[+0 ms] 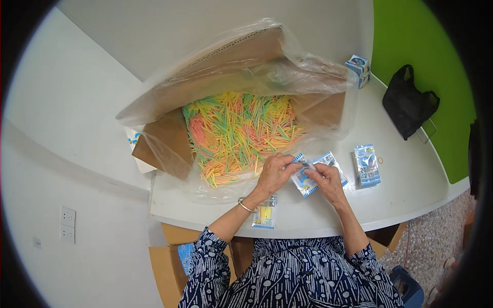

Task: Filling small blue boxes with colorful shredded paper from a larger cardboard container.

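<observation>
Between my two hands is a small blue-and-white plastic packet [307, 189], partly clear with striped ends. My left hand [273, 175], with a bangle at the wrist, pinches its left edge. On the opposite side, my right hand [330, 184] grips it with thumb and fingers. A second packet [327, 160] lies on the table just behind my right hand. Below my left wrist is another packet [265, 214] with yellow sticks showing inside. Beyond my left hand, a plastic-lined cardboard box [321, 114] holds a heap of thin pastel sticks [241, 136] in yellow, green, pink and orange.
To the right sits a pile of similar packets [366, 165] beside a rubber band [380, 160]. Small boxes [358, 69] and a black plastic bag [409, 104] are farther back on the white table [405, 185]. Open cartons [165, 269] stand under its front edge.
</observation>
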Motion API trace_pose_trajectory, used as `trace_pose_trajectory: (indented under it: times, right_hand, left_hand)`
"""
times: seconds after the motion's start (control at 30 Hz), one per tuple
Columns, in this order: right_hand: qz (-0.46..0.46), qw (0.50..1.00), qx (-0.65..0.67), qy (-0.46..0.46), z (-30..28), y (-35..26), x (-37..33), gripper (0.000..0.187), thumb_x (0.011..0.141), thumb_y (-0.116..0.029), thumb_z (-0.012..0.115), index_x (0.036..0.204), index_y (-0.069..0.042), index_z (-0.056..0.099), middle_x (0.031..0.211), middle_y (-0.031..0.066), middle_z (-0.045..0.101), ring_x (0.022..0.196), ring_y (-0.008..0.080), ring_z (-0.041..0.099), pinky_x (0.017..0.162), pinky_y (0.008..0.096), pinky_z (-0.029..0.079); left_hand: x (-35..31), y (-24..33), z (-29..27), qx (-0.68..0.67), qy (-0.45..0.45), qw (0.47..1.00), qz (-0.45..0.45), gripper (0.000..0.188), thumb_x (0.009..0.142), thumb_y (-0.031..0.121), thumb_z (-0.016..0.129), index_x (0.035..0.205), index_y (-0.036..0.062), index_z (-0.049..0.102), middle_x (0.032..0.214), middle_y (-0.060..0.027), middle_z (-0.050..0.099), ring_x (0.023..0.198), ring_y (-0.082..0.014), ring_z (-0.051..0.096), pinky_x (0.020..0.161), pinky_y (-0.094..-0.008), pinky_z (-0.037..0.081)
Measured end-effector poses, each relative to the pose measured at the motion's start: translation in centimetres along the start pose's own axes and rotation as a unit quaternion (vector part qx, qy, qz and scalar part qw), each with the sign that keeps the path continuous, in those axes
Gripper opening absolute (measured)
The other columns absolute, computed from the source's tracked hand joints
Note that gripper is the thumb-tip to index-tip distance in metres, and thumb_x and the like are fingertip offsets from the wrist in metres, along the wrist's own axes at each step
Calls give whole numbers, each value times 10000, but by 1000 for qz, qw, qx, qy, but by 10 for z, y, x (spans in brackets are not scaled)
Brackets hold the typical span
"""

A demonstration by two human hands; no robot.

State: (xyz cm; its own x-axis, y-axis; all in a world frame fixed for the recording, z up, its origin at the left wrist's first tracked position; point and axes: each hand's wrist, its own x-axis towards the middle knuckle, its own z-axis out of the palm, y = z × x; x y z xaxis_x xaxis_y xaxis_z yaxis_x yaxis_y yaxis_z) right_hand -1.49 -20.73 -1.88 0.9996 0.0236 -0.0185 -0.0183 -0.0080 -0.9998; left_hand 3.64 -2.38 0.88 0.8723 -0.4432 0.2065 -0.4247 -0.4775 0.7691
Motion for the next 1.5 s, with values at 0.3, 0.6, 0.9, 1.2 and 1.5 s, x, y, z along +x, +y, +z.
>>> trace_pose_trajectory:
  times: [0.3,0.6,0.9,1.2,1.5]
  right_hand:
    - [-54,992,-101,-43,7,11,10,240,862,-189,622,818,45,653,582,27,531,551,82,429,502,264,326]
    - [-61,994,-86,-8,7,15,11,227,856,-164,599,806,57,625,586,77,530,540,118,438,499,295,341]
    - [-75,994,-83,6,9,24,14,252,851,-169,602,770,69,597,585,105,528,534,144,433,498,309,338]
    - [-53,996,-74,5,8,26,18,251,857,-171,609,784,69,598,568,80,493,542,112,425,498,287,333]
    - [-21,999,24,17,9,32,20,237,899,-209,584,812,4,640,626,-36,528,579,60,420,510,257,331]
  left_hand:
    - [1,-20,-8,58,-22,998,33,137,809,155,645,851,31,688,674,-88,575,673,-213,500,666,-323,395]
    - [101,-93,-73,417,207,880,95,219,770,239,620,885,56,655,1014,-128,584,961,-321,481,802,-465,355]
    - [131,-131,-48,583,231,777,61,299,741,156,564,944,-61,603,1180,-194,485,1023,-330,426,824,-489,306]
    - [130,-115,-42,431,255,865,-27,251,825,156,535,995,-16,600,1124,-174,504,1006,-334,425,791,-470,289]
    - [124,-87,-62,285,323,896,-112,341,879,249,523,1081,-26,525,1043,-204,549,985,-347,453,793,-477,303]
